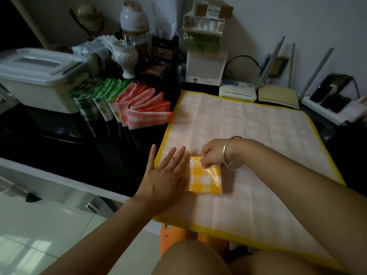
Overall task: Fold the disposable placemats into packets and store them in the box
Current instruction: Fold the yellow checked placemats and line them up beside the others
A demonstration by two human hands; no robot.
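Packet of yellow-and-white checked plastic film, folded square [206,181], lies flat on a spread pale pink checked disposable placemat with a yellow border [258,120], close to that sheet's near left corner, by the front edge of the dark glossy worktop [79,147]. The left grip [166,175] is spread flat, fingers straight and together, pressing down on the packet's left side and covering that edge. The right grip [213,154], with a silver bangle [228,155] on its wrist, has its fingers curled and pinches the packet's far edge from above. Further back on the worktop's left part, a row of folded green checked packets [93,100] and folded pink checked packets [147,112] stands on edge, just beside a white lidded plastic box [39,82] at the far left.
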